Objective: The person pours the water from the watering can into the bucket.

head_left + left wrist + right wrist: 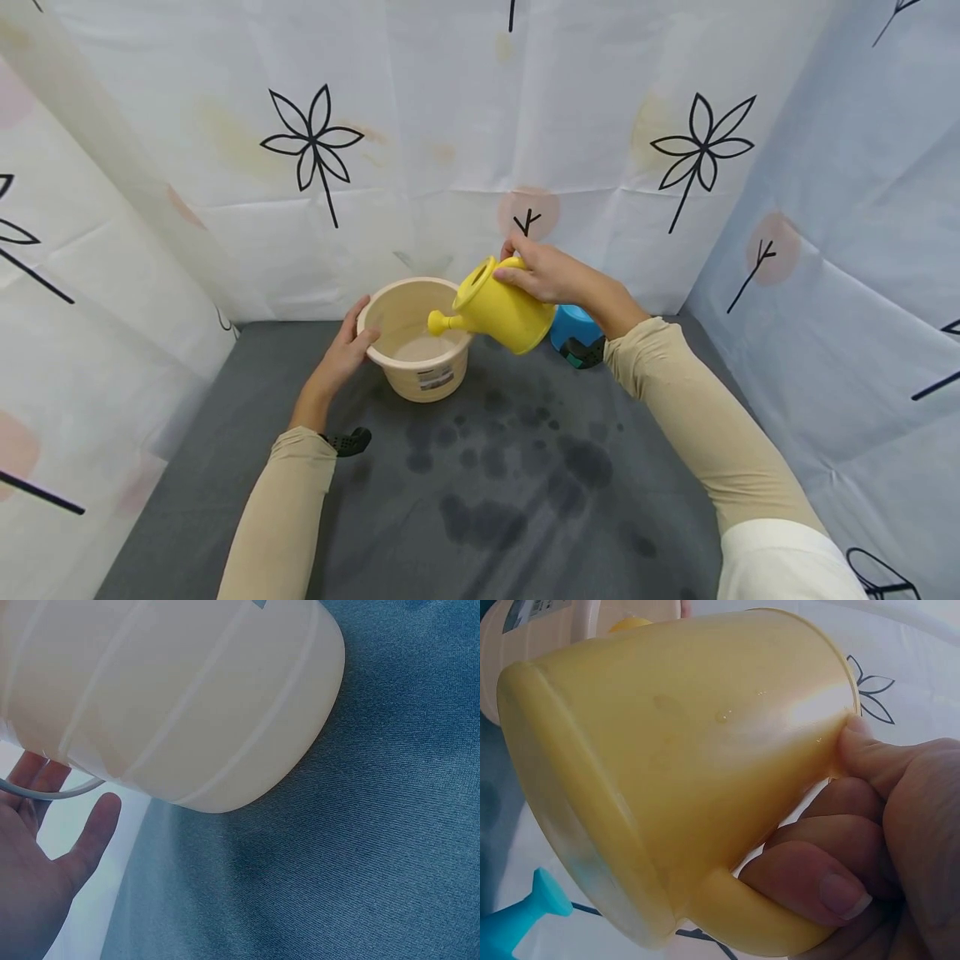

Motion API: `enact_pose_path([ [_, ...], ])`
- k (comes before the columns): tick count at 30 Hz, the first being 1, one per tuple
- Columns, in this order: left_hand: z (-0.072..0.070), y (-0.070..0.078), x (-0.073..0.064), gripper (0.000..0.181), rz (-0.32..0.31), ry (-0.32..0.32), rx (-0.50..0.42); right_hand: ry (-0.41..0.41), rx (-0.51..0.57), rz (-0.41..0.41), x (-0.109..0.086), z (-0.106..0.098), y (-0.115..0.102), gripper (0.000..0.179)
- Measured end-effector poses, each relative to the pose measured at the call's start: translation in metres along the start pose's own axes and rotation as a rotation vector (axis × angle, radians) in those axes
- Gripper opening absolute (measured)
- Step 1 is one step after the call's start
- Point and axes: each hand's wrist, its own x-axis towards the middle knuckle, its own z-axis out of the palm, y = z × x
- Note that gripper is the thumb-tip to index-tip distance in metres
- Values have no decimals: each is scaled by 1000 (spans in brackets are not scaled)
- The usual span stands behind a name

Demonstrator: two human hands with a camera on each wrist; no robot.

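A yellow watering can (506,312) is tilted to the left, its spout over the inside of a cream plastic basin (401,379). My right hand (551,271) grips the can's handle from above. In the right wrist view the fingers (806,881) curl round that handle, and small droplets dot the can's side. At the basin's left rim, my left hand (345,354) holds on, thumb over the edge. The left wrist view shows a thin grey-looking loop crossing its fingers, beside the basin's ribbed wall (217,705).
Behind the right wrist stands a blue watering can (576,321), partly hidden; its spout (544,896) shows in the right wrist view. Dark wet spots (585,462) mark the grey tabletop (405,533). Patterned white cloth (450,125) hangs at the back and sides.
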Motion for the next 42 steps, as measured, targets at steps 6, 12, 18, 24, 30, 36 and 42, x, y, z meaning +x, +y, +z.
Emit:
enact_pose_path([
  [6,0,3,-2,75,-8,3,1,-2,-3,-4,0,0,0,29],
  [12,0,3,-2,74,-14,4,-7,-5,-4,-11,0,-1,0,28],
  [18,0,2,-1,73,-16,8,-2,-7,0,-24,1,-1,-1,27],
  [24,1,3,-2,73,-15,17,-8,1,-6,-27,1,-2,-3,26],
  [30,2,1,-3,73,20,-13,-46,-9,10,-6,2,-1,-3,26],
  [36,1,-12,5,73,29,-6,-54,-8,-1,-4,3,-1,-4,27],
  [42,-2,-33,18,72,46,0,-44,-7,1,0,3,-2,-6,26],
])
